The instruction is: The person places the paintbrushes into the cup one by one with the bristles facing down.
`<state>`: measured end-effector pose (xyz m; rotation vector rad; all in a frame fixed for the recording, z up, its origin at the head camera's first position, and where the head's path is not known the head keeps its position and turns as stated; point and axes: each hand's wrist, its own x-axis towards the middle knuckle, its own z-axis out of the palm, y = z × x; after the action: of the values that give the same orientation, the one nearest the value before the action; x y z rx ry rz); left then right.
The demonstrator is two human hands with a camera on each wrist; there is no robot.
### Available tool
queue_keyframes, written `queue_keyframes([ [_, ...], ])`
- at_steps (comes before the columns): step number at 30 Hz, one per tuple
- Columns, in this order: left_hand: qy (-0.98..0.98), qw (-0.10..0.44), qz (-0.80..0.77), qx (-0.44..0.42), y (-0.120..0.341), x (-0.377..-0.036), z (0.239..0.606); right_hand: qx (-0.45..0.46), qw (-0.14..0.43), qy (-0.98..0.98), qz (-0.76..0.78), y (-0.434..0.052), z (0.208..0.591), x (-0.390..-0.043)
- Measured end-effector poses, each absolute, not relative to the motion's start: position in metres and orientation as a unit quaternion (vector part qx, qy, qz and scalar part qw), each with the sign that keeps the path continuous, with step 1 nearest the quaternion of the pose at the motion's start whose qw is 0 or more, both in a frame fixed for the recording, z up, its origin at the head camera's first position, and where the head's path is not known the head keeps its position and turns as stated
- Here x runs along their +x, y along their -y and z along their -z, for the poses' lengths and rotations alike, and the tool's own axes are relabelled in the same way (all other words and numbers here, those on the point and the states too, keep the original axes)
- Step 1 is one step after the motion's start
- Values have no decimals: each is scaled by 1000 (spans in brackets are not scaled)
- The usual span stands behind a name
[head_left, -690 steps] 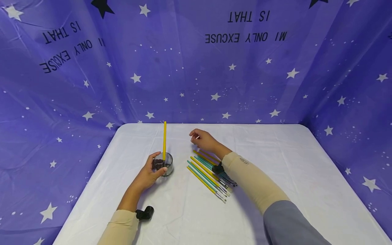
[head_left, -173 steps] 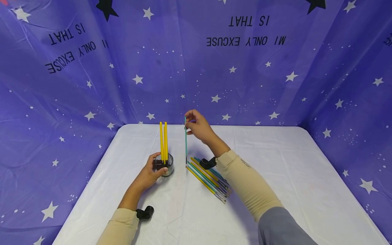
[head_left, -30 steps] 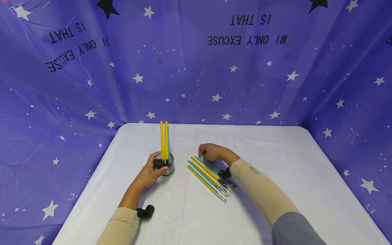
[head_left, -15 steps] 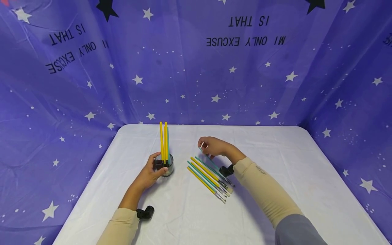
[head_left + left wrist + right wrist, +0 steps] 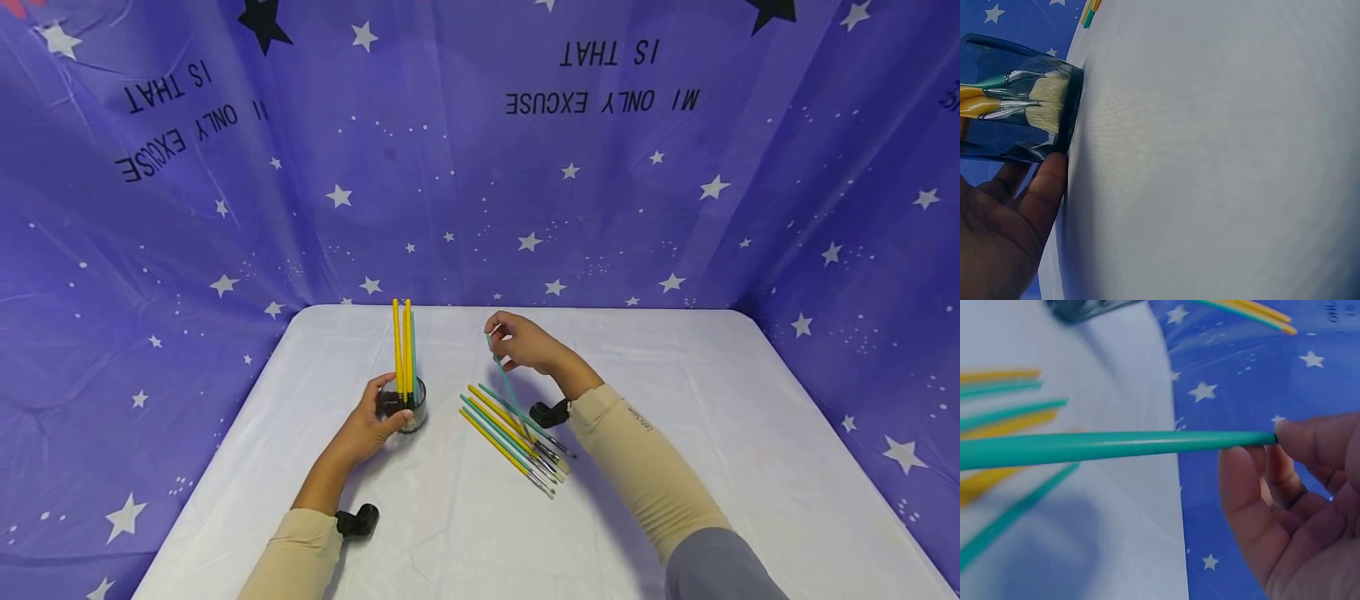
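My left hand [image 5: 365, 429] grips a clear, dark-tinted glass [image 5: 417, 419] on the table, with thumb and fingers around its sides. Yellow paintbrushes [image 5: 397, 342] and a green paintbrush [image 5: 413, 350] stand in it, handles up. The left wrist view shows their pale bristles [image 5: 1047, 103] near the bottom of the glass. My right hand [image 5: 525, 343] pinches another green paintbrush [image 5: 1116, 445] near the tip of its handle. That paintbrush slants down over the row of loose paintbrushes [image 5: 491, 442], its bristle end overlapping them in the head view.
The loose yellow and green paintbrushes lie side by side on the white-covered table [image 5: 435, 533], bristles toward the lower right. A purple star-printed curtain [image 5: 465, 167] rises behind and on both sides. Black wrist cameras [image 5: 357, 521] are strapped at both sleeves.
Over the last second my right hand has lifted a green paintbrush from the row by its handle end. Since the oldest frame, more yellow paintbrushes and a green one have joined the glass.
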<state>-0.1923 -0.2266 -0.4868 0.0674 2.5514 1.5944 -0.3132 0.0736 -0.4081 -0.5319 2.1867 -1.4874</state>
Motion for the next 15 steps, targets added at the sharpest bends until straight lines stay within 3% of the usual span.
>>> queue_keyframes([
  [15,-843,66,-534,24,228,-193,487,-128,142,-734,652,-53,410,-314],
])
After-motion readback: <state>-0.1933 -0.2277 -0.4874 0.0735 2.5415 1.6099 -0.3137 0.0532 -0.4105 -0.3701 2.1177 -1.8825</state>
